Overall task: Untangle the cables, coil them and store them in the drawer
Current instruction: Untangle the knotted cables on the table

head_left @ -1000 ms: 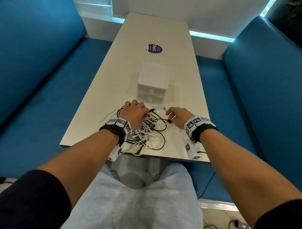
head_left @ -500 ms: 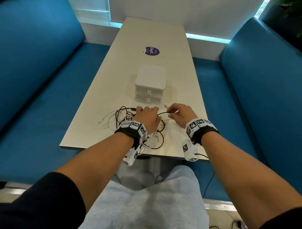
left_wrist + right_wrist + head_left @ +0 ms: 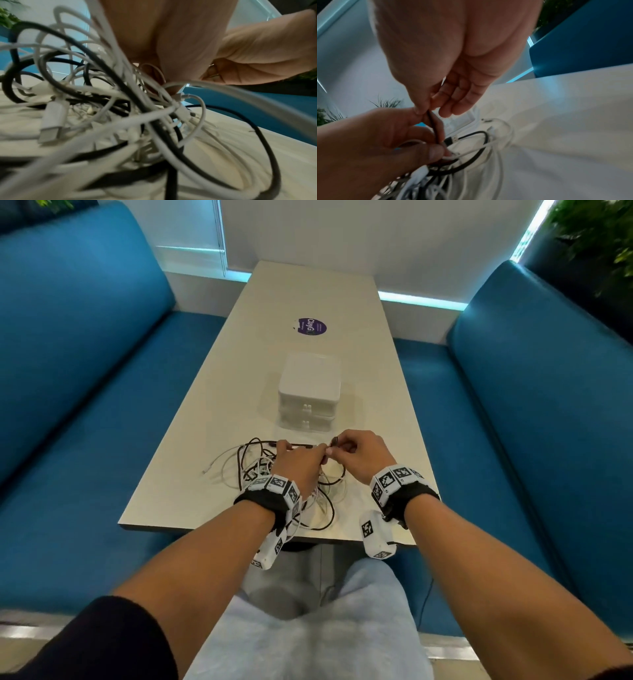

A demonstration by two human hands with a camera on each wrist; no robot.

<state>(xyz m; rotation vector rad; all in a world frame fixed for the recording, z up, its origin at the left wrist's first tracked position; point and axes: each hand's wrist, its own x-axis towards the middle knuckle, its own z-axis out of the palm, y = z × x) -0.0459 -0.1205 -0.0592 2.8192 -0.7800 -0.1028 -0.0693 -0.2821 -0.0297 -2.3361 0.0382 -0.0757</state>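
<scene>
A long pale rectangular table [image 3: 205,419] runs between two blue upholstered benches [image 3: 85,371]. Midway along it stands a small white plastic two-drawer box [image 3: 309,385], both drawers closed. Just in front of the box, near the table's front edge, lies the tangled heap of black and white cables [image 3: 260,467], none of them coiled yet.

The person's left hand [image 3: 301,465] rests over the heap, thumb and fingers curled on a few strands. The right hand [image 3: 363,455] pinches a thin black cable [image 3: 431,119] between thumb and forefinger, its other fingers loose, and the two hands meet above the pile.

The step in hand looks like the very start of untangling: one black lead being singled out. The next move likely calls for the left hand to pin the heap while the right draws the lead out slowly, following it through the loops rather than tugging, since a white USB-C plug [image 3: 51,121] and a black USB plug [image 3: 451,140] could snag.

A round purple sticker [image 3: 311,326] beyond the box seems to read "ClayG"; the rest is too small to read.
</scene>
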